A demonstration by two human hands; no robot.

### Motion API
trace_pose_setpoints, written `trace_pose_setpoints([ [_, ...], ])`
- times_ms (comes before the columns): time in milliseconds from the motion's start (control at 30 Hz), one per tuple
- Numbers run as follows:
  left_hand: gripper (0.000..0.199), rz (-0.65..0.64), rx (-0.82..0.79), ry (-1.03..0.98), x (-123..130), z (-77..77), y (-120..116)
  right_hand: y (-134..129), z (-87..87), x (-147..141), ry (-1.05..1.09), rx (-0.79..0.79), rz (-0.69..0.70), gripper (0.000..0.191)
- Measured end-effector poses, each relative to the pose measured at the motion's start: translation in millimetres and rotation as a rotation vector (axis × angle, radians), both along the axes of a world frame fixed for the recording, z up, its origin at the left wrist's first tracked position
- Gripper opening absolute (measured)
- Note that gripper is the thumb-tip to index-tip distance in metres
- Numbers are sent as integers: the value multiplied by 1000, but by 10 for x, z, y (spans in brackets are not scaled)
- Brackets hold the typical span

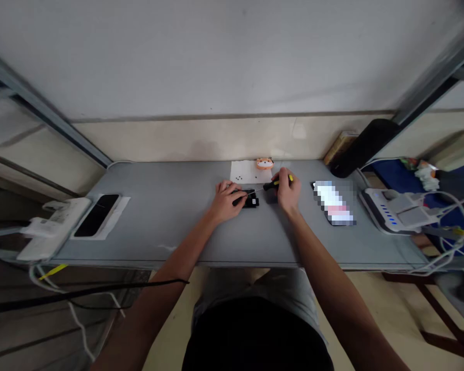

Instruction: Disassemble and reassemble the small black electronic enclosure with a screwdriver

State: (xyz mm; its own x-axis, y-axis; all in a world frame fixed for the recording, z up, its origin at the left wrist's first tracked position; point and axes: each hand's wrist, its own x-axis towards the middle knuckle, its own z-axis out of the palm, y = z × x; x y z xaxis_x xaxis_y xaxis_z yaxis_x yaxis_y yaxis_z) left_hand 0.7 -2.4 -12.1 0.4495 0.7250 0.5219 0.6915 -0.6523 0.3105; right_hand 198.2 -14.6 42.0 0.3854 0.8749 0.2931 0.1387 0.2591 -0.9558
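A small black device lies on the grey table, its left part covered by my left hand. The fingers of that hand press on it and hold it. My right hand is closed round the black and yellow handle of a screwdriver. The thin shaft points left, and its tip is at the device near my left fingertips. Behind the device lies a white sheet of paper with several tiny dark pieces on it. An orange and white animal-faced object sits at the paper's right side.
On the right are a lit phone, a black cylinder and a white power strip with plugs and cables. At the left, a dark phone lies near another white power strip. A wall stands behind the table.
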Motion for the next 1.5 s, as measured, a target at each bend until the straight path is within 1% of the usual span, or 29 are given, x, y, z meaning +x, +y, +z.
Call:
trace_pose_setpoints([
  [100, 19, -5, 72, -44, 1, -16, 5, -8, -2, 3, -16, 30, -57, 57],
  [200, 18, -3, 108, -55, -6, -8, -3, 4, -28, -1, 17, -3, -77, 56],
  [300, 17, -6, 117, -63, -20, 14, -12, 10, -44, -6, 44, -52, -63, 55],
  [400, 16, -3, 119, -92, -22, 28, -7, -2, -21, 7, 40, -53, -53, 56],
  [467, 16, -1, 110, -102, -9, 30, 0, -12, 7, 23, 34, -36, -80, 56],
  [567, 17, -33, 104, -111, 18, 28, 9, -12, 30, 43, 37, -16, -132, 56],
  [700, 18, -48, 101, -136, 28, 30, 14, 17, -3, 44, 100, -66, -184, 55],
  [867, 17, -40, 86, -145, 25, 48, 11, 22, -17, 36, 99, -85, -162, 53],
  [1033, 17, -50, 114, -159, 41, 66, 2, -4, 9, 60, 118, -73, -168, 50],
  [1167, 19, -69, 145, -188, 51, 71, 1, -3, 1, 80, 114, -82, -176, 52],
  [1333, 17, -64, 113, -188, 52, 63, 2, 1, 4, 70, 92, -92, -176, 54],
  [1500, 18, -69, 129, -191, 49, 63, 7, -21, 39, 69, 98, -83, -182, 54],
])
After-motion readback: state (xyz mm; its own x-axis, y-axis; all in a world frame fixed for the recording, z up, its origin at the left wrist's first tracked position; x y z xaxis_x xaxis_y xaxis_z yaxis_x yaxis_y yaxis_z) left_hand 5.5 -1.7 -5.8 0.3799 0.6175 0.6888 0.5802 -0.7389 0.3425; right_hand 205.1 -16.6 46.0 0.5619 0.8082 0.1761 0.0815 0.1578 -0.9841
